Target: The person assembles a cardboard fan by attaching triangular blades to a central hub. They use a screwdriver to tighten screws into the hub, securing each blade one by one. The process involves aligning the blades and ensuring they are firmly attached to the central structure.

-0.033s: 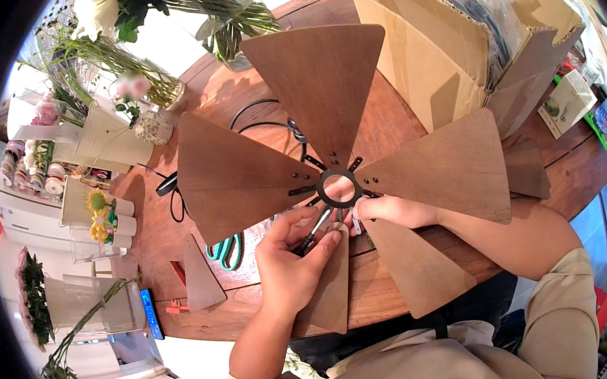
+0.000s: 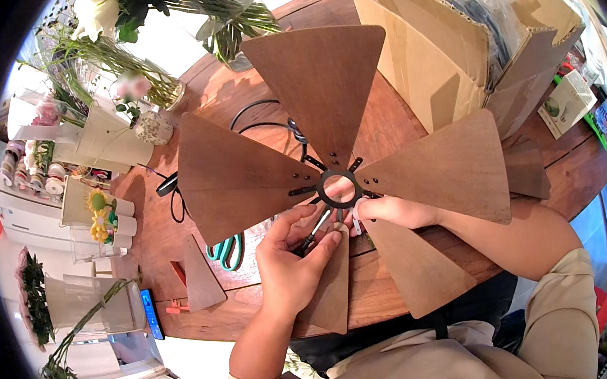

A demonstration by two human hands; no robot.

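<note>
A black ring hub [image 2: 339, 189] with several short arms joins brown wooden fan blades, among them a far blade [image 2: 319, 80], a left blade [image 2: 241, 173] and a right blade [image 2: 453, 169]. Close to the hub's near side, my left hand [image 2: 288, 259] pinches a small screwdriver [image 2: 316, 230] with a dark handle and a bright shaft. My right hand [image 2: 396, 212] comes from under the right blade, its fingers closed at the hub's near rim. Two more blades, a lower left blade [image 2: 331, 295] and a lower right blade [image 2: 422, 269], point toward me. Several fingertips are hidden beneath the hub.
An open cardboard box [image 2: 436, 55] with plastic wrapping stands far right. A black cable [image 2: 253, 106] and teal-handled scissors [image 2: 229, 252] lie on the wooden table [image 2: 235, 311]. A loose brown blade [image 2: 201, 278] rests at left, near vases with flowers [image 2: 104, 308].
</note>
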